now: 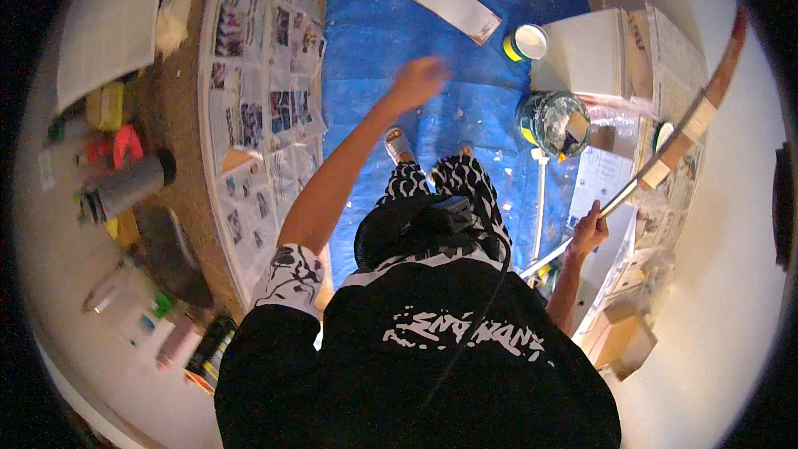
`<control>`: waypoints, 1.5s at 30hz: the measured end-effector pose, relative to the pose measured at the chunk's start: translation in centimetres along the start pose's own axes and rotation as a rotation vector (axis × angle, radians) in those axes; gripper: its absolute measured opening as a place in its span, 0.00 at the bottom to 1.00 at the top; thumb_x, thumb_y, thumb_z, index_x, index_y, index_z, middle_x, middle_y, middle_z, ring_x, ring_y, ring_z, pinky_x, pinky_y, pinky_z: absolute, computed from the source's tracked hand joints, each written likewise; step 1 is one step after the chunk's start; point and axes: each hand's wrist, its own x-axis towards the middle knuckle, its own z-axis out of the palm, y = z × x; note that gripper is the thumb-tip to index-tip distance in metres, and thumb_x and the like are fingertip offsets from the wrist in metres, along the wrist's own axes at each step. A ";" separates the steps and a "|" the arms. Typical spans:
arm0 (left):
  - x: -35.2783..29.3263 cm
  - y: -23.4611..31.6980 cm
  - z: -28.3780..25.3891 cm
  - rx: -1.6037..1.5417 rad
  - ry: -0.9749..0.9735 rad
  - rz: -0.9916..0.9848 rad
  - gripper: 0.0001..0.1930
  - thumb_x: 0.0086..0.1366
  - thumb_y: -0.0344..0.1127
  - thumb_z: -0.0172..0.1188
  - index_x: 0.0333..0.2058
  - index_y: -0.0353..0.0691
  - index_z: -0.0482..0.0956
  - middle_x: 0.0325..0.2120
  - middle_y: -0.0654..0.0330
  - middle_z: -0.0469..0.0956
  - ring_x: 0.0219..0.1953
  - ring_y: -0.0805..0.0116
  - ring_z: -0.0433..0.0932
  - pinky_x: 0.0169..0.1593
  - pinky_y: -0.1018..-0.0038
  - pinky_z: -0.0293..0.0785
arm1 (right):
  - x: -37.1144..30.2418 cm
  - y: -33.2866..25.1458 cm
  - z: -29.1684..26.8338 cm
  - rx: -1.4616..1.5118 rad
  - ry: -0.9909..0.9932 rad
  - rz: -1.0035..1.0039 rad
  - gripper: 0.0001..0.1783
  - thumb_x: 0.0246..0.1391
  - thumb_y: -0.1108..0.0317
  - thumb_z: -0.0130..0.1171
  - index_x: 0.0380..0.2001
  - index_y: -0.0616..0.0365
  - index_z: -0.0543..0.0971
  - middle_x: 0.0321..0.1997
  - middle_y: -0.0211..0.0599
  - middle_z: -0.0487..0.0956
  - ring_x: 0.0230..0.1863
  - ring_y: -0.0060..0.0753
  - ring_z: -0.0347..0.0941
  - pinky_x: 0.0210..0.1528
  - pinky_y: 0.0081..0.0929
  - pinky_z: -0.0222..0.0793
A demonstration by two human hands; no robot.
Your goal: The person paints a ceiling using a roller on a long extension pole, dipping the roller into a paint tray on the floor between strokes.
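I've got one view only, the head camera, and it looks almost straight down from above the person's own black shirt (416, 349), which fills the lower middle. The fisheye bends everything: a dark ring closes the corners, and the blue tarp (374, 41) on the floor runs up to the top edge, far below. The newspaper-covered surface (258, 91) curves along the left, the white wall (731, 266) along the right.
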 end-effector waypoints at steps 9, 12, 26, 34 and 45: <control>-22.2 -19.0 1.7 0.007 -0.666 -0.940 0.31 0.65 0.59 0.47 0.56 0.40 0.69 0.50 0.45 0.75 0.54 0.47 0.72 0.56 0.52 0.68 | 0.3 -3.5 3.6 -0.178 -0.055 -0.075 0.23 0.58 0.58 0.62 0.16 0.63 0.72 0.14 0.19 0.61 0.21 0.15 0.53 0.22 0.25 0.46; -16.1 -14.8 0.5 -0.443 -0.520 -1.072 0.33 0.65 0.62 0.48 0.59 0.42 0.67 0.51 0.47 0.75 0.55 0.50 0.71 0.57 0.51 0.67 | 1.0 -3.3 5.1 -0.277 0.001 -0.090 0.23 0.56 0.57 0.63 0.17 0.65 0.74 0.13 0.21 0.62 0.20 0.15 0.54 0.20 0.27 0.48; 26.2 2.8 3.2 -0.496 -0.837 -0.256 0.21 0.71 0.37 0.45 0.61 0.39 0.61 0.58 0.49 0.68 0.57 0.55 0.71 0.58 0.61 0.69 | -3.1 -2.1 0.9 -0.636 0.053 0.182 0.20 0.47 0.47 0.60 0.31 0.52 0.83 0.23 0.41 0.81 0.23 0.47 0.76 0.28 0.45 0.69; 23.3 18.7 8.6 -1.032 -1.491 -0.500 0.27 0.67 0.36 0.45 0.65 0.43 0.58 0.66 0.50 0.57 0.67 0.52 0.58 0.68 0.54 0.51 | -9.2 -6.0 6.3 -0.699 0.198 0.064 0.19 0.42 0.44 0.63 0.23 0.49 0.81 0.17 0.41 0.77 0.24 0.51 0.77 0.28 0.47 0.72; 21.4 17.4 8.3 -0.834 -1.122 -0.517 0.13 0.70 0.39 0.51 0.49 0.42 0.73 0.51 0.62 0.75 0.60 0.56 0.68 0.63 0.58 0.61 | -14.6 -4.1 4.6 -0.766 0.178 0.126 0.15 0.43 0.50 0.64 0.28 0.49 0.80 0.20 0.41 0.78 0.25 0.49 0.78 0.28 0.46 0.73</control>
